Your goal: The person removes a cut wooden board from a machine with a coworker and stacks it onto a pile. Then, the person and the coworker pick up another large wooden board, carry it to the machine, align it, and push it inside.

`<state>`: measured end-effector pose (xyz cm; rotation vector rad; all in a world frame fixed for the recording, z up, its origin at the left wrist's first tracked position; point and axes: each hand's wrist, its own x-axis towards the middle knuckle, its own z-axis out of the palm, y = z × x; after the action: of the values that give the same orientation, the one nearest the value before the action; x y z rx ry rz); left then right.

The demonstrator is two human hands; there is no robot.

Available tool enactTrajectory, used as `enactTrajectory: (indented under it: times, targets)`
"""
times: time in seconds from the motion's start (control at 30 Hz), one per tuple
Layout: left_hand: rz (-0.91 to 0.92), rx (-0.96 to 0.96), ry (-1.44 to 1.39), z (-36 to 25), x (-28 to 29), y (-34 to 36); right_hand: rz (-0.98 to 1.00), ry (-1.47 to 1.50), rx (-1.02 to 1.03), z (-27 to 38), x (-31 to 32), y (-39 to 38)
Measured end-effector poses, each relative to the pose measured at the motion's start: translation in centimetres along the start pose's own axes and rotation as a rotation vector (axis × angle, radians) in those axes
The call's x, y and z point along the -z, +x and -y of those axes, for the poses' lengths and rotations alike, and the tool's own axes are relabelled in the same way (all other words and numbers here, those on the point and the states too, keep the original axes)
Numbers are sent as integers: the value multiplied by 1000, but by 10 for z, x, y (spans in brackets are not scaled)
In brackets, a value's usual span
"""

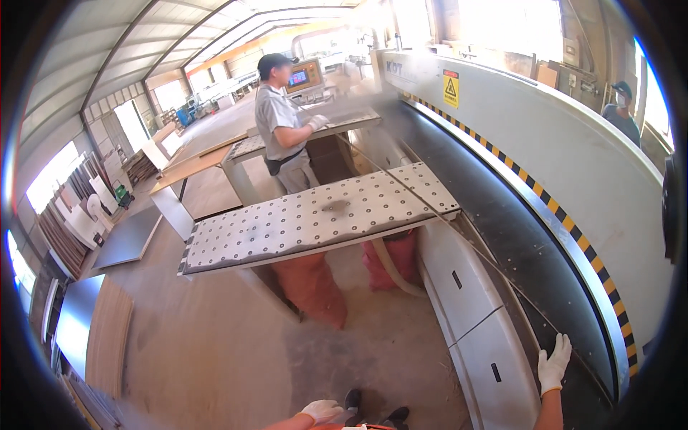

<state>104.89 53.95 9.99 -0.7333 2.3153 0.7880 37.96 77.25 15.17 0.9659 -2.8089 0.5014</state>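
Note:
My right hand (554,364), in a white glove, is at the near right over the edge of a long machine (552,150). Its fingers are apart, with the fingertips at a long thin strip (494,264) and not wrapped round it. This strip slants along the machine's black bed (473,175) and across the end of a pale perforated table (315,215). The far end of the strip lies near the gloved hand of a co-worker (279,122). Low in front of my body, my left hand (322,411), also gloved, holds nothing visible; its fingers look loosely extended.
Orange sack (312,287) and red sack (390,261) stand under the perforated table. Stacked boards (107,337) lie at left. A control screen (301,77) is beside the co-worker. Another person (622,115) stands behind the machine. Yellow-black striping (559,211) edges its beam.

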Motion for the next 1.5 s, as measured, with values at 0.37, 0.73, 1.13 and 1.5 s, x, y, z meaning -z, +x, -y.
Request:
enactTrajectory:
  times: [0.37, 0.73, 1.13, 1.5]
  targets:
    - [-12, 48, -122, 23, -52, -2, 38, 70, -84, 15, -6, -19]
    - [15, 37, -135, 10, -51, 5, 27, 106, -105, 16, 1, -36]
    - [-86, 0, -183, 12, 0, 45, 85, 502, -68, 99, 22, -167]
    - [-302, 18, -1564, -61, 280, 193, 164, 2047, -1209, 155, -4, -269]
